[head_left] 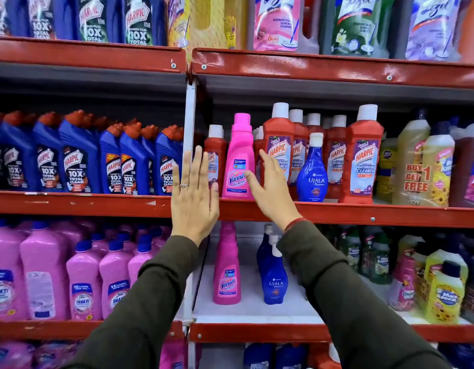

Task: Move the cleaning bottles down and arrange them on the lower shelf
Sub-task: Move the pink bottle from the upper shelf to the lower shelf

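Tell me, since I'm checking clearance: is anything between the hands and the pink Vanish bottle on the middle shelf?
Nothing visible. The left hand and right hand flank the pink Vanish bottle, both open, with clear gaps on either side.

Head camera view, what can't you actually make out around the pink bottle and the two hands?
- Whether the right hand touches the pink bottle on the middle shelf: its fingers overlap the bottle's edge.
- Red bottle label: partly hidden behind the left hand.
- Lower pink bottle cap: hidden by the shelf lip.
- Lower blue bottles: how many stand behind, covered by the right sleeve.
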`<state>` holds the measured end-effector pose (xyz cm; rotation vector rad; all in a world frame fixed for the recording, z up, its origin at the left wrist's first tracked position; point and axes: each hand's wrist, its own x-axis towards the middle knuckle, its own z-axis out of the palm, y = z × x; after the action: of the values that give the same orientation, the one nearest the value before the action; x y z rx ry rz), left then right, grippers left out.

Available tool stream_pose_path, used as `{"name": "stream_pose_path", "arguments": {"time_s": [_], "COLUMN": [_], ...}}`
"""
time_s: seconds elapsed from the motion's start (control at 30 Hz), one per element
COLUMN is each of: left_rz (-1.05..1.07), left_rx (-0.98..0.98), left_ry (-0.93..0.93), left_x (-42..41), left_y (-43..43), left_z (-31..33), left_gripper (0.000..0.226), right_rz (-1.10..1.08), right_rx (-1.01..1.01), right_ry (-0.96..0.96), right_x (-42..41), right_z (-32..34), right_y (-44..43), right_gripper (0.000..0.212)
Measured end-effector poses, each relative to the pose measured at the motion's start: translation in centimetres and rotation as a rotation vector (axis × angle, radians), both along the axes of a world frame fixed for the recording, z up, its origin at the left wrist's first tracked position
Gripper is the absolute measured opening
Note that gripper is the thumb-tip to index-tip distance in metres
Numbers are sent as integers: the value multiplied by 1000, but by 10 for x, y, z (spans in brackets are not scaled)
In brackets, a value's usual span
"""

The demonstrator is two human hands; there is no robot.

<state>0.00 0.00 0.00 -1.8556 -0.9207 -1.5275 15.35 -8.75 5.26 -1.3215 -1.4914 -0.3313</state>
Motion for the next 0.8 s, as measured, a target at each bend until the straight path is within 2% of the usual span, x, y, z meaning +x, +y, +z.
{"name": "stream_pose_path", "arguments": {"time_s": [0.17,0.33,0.5,0.8], "left_rz": [36,63,91,126], "left_rx": [-76,-68,-46,-55], "left_ry": [9,-15,4,2], "left_x": [-4,-2,-2,-2], "left_y": [28,44,47,47], "left_z": [-21,-32,-32,-31], "left_gripper": [66,65,64,65], "right_rz": [101,204,289,344], "right_rx": [-168,-222,-217,-139], "right_ry": [195,327,402,411], "right_x": [-1,4,9,11], "right_z": [7,9,8,12], "right_y": [28,30,33,30], "right_gripper": [72,53,56,57]}}
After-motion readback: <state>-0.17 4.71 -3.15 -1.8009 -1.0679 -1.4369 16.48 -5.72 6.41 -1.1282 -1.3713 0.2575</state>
